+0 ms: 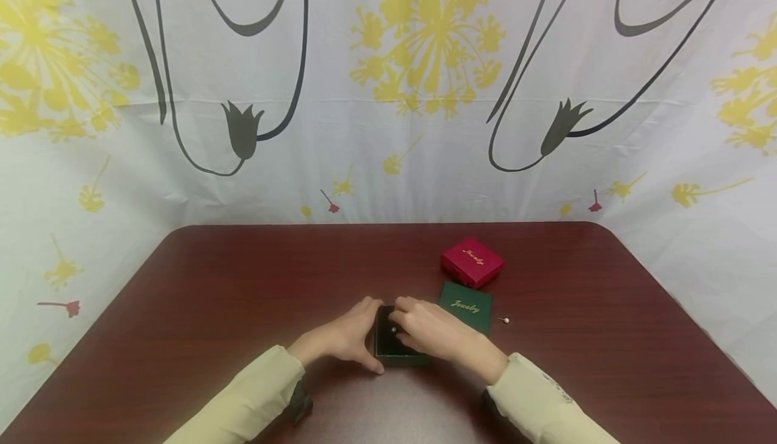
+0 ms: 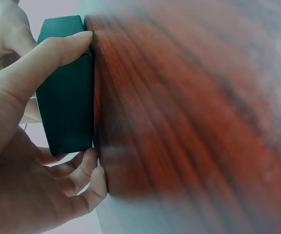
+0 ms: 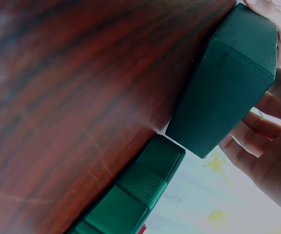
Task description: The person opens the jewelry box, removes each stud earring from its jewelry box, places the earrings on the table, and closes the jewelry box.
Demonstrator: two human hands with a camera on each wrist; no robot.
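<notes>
An uncovered green jewelry box (image 1: 397, 361) with a black lining sits on the table in the head view. My left hand (image 1: 351, 333) grips its left side; in the left wrist view the thumb lies along the front wall and the fingers reach round the far end. Over the black inside is my right hand (image 1: 438, 329), its fingertips bent down beside a small pearl piece (image 1: 393, 329). Whether they pinch the pearl cannot be made out. The right wrist view shows the box's green walls (image 3: 223, 92), with the right fingers (image 3: 259, 129) partly hidden behind them.
A green lid or closed box (image 1: 466, 305) lettered "Jewelry" lies right of the uncovered box, partly behind my right hand. Behind it stands a red jewelry box (image 1: 473, 262). A loose pearl earring or pin (image 1: 506, 320) lies on the brown table (image 1: 291, 268) further right.
</notes>
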